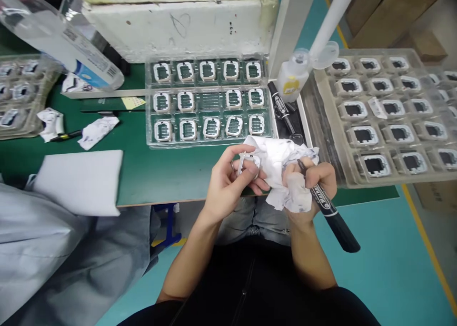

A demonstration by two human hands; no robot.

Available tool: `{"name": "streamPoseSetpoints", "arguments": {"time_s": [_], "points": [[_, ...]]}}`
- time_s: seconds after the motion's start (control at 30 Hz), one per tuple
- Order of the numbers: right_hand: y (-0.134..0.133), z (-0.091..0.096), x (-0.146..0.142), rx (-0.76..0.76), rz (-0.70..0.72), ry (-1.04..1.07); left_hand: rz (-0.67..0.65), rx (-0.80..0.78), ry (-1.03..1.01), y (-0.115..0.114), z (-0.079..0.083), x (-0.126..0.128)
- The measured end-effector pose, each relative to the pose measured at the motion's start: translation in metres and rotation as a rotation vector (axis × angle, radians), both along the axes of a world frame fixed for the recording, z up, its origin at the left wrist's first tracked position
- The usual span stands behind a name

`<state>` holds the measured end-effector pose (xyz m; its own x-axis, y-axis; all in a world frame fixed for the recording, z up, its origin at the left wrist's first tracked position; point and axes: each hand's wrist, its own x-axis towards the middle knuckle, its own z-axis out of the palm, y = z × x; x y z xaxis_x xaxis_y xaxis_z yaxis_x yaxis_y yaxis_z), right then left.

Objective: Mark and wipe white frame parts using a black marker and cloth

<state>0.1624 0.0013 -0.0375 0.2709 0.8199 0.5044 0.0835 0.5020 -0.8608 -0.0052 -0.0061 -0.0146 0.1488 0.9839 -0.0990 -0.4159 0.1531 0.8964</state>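
Note:
My left hand (228,181) is closed around a small square metal frame (246,163), like a watch case, just over the table's front edge. In my right hand (323,178) is a black marker (333,214), its thick end pointing down and right. A crumpled white wipe (274,157) is also bunched in that hand and reaches over to the fingers of my left hand. Behind the hands lies a clear plastic tray (203,143) with rows of similar frames (212,127). One pocket in its middle row holds no frame.
To the right, a stack of trays (352,181) carries more frames. A plastic dispenser bottle (293,78) and another marker (282,107) stand between. On the left are a large clear bottle (82,62), used wipes (98,132), a white foam sheet (82,178) and a co-worker's sleeve (35,235).

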Motion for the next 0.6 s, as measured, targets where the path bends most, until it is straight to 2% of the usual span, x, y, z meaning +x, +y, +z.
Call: {"name": "streamPoseSetpoints", "arguments": {"time_s": [0.1, 0.3, 0.47, 0.6], "points": [[-0.0014, 0.0062, -0.0042, 0.036, 0.014, 0.010, -0.012, 0.006, -0.045, 0.0016, -0.0015, -0.0002], [-0.0041, 0.0085, -0.0023, -0.019, 0.121, -0.017, 0.000, 0.060, -0.025, 0.0017, -0.0001, 0.0031], [-0.0080, 0.0106, -0.0020, -0.122, 0.107, -0.109, 0.025, 0.030, 0.021, 0.0008, 0.0013, 0.0022], [-0.0078, 0.0120, -0.0062, -0.097, 0.087, -0.104, 0.015, 0.047, 0.013, -0.0002, -0.0009, 0.0016]]}}
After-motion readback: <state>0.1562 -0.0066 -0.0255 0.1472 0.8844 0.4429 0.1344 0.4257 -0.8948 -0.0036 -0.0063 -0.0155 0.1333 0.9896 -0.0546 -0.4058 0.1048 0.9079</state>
